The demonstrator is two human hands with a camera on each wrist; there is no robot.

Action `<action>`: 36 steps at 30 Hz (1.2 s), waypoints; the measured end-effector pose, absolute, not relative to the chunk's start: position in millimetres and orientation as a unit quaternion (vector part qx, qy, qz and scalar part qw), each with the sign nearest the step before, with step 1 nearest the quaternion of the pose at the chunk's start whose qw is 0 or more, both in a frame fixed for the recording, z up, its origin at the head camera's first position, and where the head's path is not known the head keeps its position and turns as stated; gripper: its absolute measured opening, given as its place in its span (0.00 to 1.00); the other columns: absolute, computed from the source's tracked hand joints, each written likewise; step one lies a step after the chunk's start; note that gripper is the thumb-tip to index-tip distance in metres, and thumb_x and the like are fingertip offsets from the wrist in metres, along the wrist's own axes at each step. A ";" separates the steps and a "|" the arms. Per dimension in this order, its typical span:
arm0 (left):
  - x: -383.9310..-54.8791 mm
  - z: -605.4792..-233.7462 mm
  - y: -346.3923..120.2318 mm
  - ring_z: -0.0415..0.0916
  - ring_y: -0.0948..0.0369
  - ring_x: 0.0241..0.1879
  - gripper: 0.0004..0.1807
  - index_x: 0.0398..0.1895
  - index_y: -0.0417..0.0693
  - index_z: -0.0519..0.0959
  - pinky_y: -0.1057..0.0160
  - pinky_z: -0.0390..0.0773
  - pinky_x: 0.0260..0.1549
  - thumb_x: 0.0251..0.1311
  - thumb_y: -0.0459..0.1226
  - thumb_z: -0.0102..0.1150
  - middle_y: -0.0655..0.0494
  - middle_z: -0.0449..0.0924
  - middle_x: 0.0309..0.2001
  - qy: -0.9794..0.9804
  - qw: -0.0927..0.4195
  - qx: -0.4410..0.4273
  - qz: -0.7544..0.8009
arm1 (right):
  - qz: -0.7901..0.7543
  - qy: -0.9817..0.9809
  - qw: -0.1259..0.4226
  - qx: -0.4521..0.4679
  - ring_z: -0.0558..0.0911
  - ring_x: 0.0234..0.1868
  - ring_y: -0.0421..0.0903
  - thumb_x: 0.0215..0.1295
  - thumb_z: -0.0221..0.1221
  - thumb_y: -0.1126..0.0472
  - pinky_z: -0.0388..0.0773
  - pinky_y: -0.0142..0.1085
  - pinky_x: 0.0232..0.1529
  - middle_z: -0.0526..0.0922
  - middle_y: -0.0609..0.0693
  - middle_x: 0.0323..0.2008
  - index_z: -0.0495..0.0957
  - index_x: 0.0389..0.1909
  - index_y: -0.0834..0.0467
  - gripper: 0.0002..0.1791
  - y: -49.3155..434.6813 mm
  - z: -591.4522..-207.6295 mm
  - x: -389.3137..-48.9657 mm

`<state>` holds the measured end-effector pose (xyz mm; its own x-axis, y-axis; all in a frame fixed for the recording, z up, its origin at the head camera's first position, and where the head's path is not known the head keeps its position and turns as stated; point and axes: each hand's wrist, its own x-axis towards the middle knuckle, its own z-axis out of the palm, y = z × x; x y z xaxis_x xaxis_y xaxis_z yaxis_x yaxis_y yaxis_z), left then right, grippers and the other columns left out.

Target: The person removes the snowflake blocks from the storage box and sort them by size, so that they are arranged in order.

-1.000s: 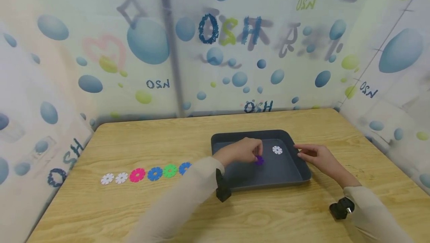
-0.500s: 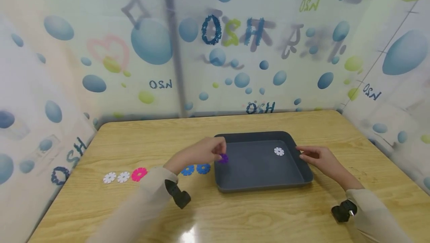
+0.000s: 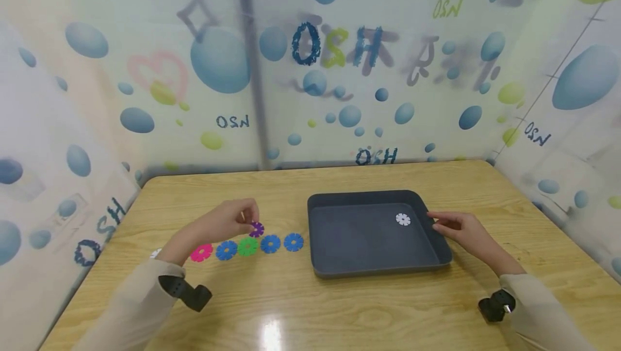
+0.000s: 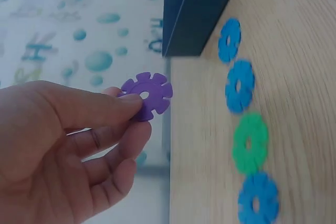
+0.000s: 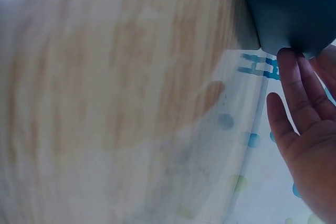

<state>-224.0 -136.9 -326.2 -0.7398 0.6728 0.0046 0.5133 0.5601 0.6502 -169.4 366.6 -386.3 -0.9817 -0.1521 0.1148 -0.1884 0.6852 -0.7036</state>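
Note:
Between thumb and fingertips my left hand point(image 3: 220, 225) pinches a purple notched disc point(image 4: 152, 94), raised over the table just behind a row of similar flat discs. In that row, a pink disc point(image 3: 201, 252), a blue disc point(image 3: 226, 250), a green disc point(image 3: 247, 246) and two more blue discs run toward the tray. A white disc point(image 3: 155, 253) at the row's left end is mostly behind my left wrist. At the right wall of the dark grey tray point(image 3: 378, 273), my right hand point(image 3: 461, 228) rests its fairly straight fingertips. One white disc point(image 3: 402, 219) lies inside the tray.
The wooden table point(image 3: 368, 313) carries the tray right of centre and the disc row on the left. A curtain point(image 3: 204, 140) printed with blue and green spots hangs behind the table and along both sides. Each wrist wears a small black camera point(image 3: 186, 293).
My left hand has carried the purple disc out of the tray, leftward to above the disc row. The right hand stays at the tray's right wall.

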 end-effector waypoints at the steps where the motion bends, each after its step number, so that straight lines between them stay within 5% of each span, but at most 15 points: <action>1: -223.3 -326.2 -145.0 0.71 0.59 0.30 0.08 0.32 0.44 0.69 0.61 0.73 0.28 0.56 0.24 0.54 0.55 0.73 0.30 0.877 0.123 0.333 0.323 | 0.386 -0.918 0.023 0.093 0.77 0.40 0.32 0.62 0.57 0.62 0.75 0.28 0.37 0.75 0.66 0.50 0.71 0.54 0.71 0.22 366.6 -386.6 -169.5; 16: -210.6 -330.0 -262.9 0.69 0.64 0.28 0.06 0.33 0.42 0.70 0.64 0.71 0.26 0.55 0.28 0.57 0.55 0.71 0.28 0.919 0.096 0.246 0.292 | 0.383 -0.918 0.026 0.098 0.77 0.40 0.33 0.63 0.57 0.62 0.75 0.27 0.36 0.75 0.66 0.50 0.71 0.54 0.70 0.22 367.7 -385.9 -170.5; 29: -206.8 -351.7 -337.8 0.70 0.67 0.28 0.06 0.37 0.36 0.69 0.64 0.71 0.24 0.58 0.28 0.53 0.51 0.74 0.31 0.922 0.165 0.182 0.301 | 0.388 -0.917 0.025 0.092 0.77 0.39 0.31 0.63 0.57 0.61 0.76 0.28 0.36 0.75 0.66 0.50 0.71 0.55 0.70 0.22 370.2 -391.5 -170.7; 36: -209.3 -373.7 -348.1 0.66 0.70 0.27 0.05 0.35 0.33 0.73 0.67 0.69 0.24 0.57 0.28 0.56 0.53 0.73 0.29 0.942 0.113 0.158 0.275 | 0.387 -0.917 0.032 0.093 0.77 0.37 0.32 0.63 0.57 0.62 0.76 0.29 0.35 0.76 0.65 0.49 0.72 0.54 0.69 0.21 370.0 -392.0 -170.0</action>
<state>-209.3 -348.1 -373.7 -0.9245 0.3596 -0.1261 0.2352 0.7988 0.5538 -170.0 370.0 -392.0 -0.9805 -0.1466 0.1312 -0.1962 0.6833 -0.7032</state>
